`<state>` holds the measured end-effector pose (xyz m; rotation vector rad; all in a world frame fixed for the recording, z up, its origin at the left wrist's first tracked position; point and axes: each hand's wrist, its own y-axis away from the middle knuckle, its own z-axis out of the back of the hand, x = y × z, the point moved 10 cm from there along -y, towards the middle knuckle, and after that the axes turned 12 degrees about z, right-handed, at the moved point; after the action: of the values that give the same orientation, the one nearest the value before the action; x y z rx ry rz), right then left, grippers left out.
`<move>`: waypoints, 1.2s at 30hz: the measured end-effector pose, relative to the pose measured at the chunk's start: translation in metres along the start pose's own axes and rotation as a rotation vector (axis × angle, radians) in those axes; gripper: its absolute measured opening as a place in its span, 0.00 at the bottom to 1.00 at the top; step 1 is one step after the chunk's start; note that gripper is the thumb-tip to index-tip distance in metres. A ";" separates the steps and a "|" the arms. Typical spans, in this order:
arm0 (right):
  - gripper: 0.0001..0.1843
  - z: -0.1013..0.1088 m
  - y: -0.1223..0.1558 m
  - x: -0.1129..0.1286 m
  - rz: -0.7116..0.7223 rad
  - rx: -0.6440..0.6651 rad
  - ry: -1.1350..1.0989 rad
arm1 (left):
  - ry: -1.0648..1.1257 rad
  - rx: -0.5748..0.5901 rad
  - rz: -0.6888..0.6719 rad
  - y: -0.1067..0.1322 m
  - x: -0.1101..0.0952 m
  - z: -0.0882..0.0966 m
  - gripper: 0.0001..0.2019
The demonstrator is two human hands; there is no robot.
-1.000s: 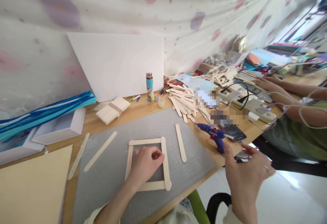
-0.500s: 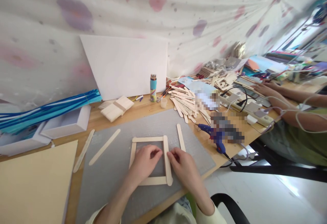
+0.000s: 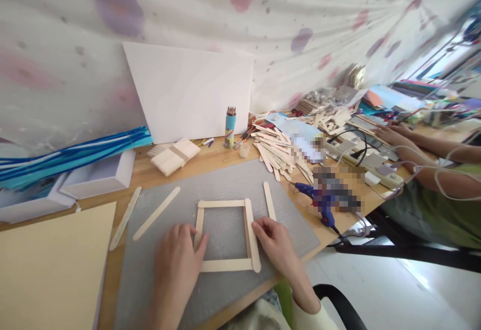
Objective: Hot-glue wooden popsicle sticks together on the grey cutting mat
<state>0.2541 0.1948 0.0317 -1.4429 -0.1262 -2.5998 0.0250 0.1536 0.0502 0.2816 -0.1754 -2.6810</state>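
A square frame of craft sticks (image 3: 224, 266) lies on the grey mat (image 3: 221, 300), its right side stacked higher than the other sides. My left hand (image 3: 176, 260) is at the frame's left side, slightly blurred, with thumb and fingers closed about that stick. On the opposite side, my right hand (image 3: 277, 242) pinches the outer edge of the right-hand stick. A loose craft stick (image 3: 269, 200) lies just beyond my right hand. Another loose stick (image 3: 157, 213) rests on the mat to the left, and a third stick (image 3: 126, 218) lies along the mat's left edge.
A blue glue gun (image 3: 315, 197) lies right of the mat, near a pile of craft sticks (image 3: 276, 152). Behind the mat stand a pencil tube (image 3: 230, 129) and a banded stick bundle (image 3: 176, 156). Another person's hands (image 3: 394, 134) are at the far right, beside power strips (image 3: 379, 169).
My left hand has moved left, from inside the frame to its left side. My right hand stays at the right-hand stick. The view has shifted slightly.
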 end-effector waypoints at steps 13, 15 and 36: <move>0.16 -0.003 0.002 0.002 -0.005 -0.010 0.099 | 0.093 0.192 0.092 -0.007 0.007 -0.011 0.09; 0.15 -0.003 0.003 0.003 -0.003 -0.015 0.114 | 0.219 0.163 0.055 -0.012 0.009 -0.012 0.10; 0.13 0.000 0.002 -0.012 -0.062 0.013 0.164 | 0.698 0.315 0.067 -0.082 -0.009 -0.002 0.20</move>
<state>0.2610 0.1938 0.0213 -1.2343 -0.1685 -2.7485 -0.0006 0.2312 0.0359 1.2472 -0.3733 -2.3158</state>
